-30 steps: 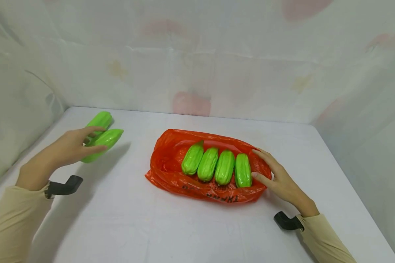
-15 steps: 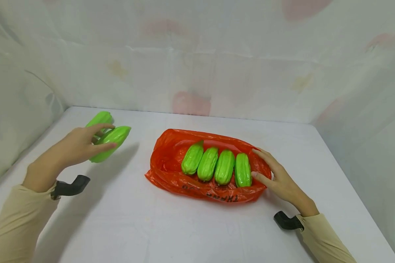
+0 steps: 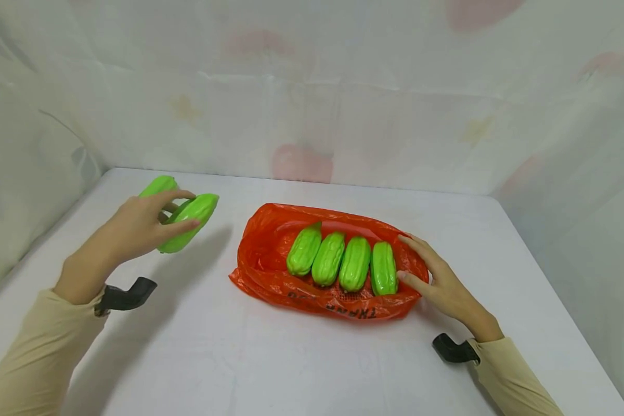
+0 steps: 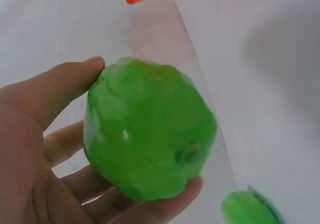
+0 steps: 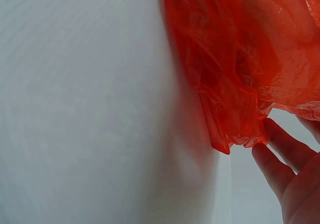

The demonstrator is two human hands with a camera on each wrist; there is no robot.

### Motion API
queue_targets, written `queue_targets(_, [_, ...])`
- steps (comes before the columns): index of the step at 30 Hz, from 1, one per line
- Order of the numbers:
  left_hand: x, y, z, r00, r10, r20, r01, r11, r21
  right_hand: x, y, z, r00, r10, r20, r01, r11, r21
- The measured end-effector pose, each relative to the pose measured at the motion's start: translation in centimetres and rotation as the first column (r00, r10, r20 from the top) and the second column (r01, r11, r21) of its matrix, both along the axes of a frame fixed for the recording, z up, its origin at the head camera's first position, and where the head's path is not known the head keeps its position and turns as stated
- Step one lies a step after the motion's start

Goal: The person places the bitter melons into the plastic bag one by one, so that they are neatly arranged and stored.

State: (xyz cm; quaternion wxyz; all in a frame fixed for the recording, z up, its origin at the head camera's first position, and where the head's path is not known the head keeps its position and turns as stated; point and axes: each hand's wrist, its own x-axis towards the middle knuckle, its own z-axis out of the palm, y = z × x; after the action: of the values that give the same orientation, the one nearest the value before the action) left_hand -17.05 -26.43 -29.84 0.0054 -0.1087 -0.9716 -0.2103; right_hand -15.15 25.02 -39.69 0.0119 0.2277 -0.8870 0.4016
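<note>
My left hand (image 3: 143, 225) holds a smooth, ridged green gourd-like vegetable (image 3: 192, 218) between thumb and fingers, raised above the table. In the left wrist view its blunt end (image 4: 150, 129) faces the camera. Behind that hand lies another green vegetable (image 3: 160, 185), partly hidden. Several alike green vegetables (image 3: 355, 264) sit side by side inside an open red plastic bag (image 3: 267, 263). At the bag's right end my right hand (image 3: 444, 286) grips the rim, thumb and forefinger spread apart over it. The right wrist view has fingers (image 5: 280, 166) touching the outside of the bag.
Both stand on a white-covered table (image 3: 291, 364). A pale plastic sheet (image 3: 395, 133) with faint pink and yellow marks rises behind it and along its sides. Each wrist wears a black device (image 3: 130, 293) over a beige sleeve (image 3: 41, 358).
My left hand has moved right and slightly up, toward the bag, carrying the green vegetable away from the one lying on the table. My right hand and the bag have stayed in place.
</note>
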Motion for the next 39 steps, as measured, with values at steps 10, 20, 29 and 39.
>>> queue_targets(10, [0.4,2.2,0.6,0.999,-0.009,-0.043,0.011,0.999,0.031,0.0,0.0,0.1,1.0,-0.005,0.002,0.005,1.0,0.003])
queue_targets(20, [0.6,4.6,1.2,0.996,-0.045,-0.079,0.049,0.997,0.053,0.0,0.0,0.2,1.0,-0.007,0.005,0.007,1.0,0.002])
queue_targets(29, [0.9,7.1,1.4,0.993,-0.088,-0.078,0.093,0.993,0.069,0.1,0.0,0.2,1.0,-0.004,0.009,0.004,1.0,0.002])
queue_targets(39, [0.7,10.7,1.6,0.99,-0.136,-0.035,0.139,0.987,0.081,0.1,0.0,0.2,1.0,-0.006,0.005,0.006,1.0,0.005])
